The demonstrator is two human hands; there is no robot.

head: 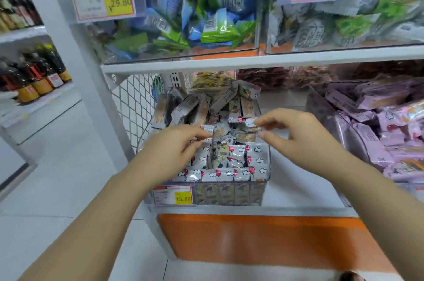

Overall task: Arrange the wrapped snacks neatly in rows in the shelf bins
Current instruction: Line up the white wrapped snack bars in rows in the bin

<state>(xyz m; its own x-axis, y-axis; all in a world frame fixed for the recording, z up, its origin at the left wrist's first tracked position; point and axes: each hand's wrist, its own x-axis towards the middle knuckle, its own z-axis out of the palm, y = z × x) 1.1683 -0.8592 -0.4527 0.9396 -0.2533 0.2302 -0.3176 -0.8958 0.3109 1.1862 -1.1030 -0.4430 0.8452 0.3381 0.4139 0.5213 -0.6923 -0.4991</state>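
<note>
A clear shelf bin (266, 179) holds grey-white wrapped snacks printed with clouds and red balloons. Front rows (220, 175) stand neatly on edge; the back of the bin is a loose heap (202, 106). My left hand (169, 150) reaches into the bin's middle, its fingers curled round one upright snack pack (219, 136). My right hand (298, 131) hovers over the bin's right side, and its thumb and fingers pinch a small snack pack (249, 123).
A neighbouring bin of purple-wrapped snacks (376, 134) stands to the right. Above, a white shelf (252, 62) carries bins of blue-green (202, 10) and grey packs (332, 26). Wire mesh (135, 101) borders the left. Bottles (34, 74) line a far-left shelf. Price tag (173, 194) on the bin front.
</note>
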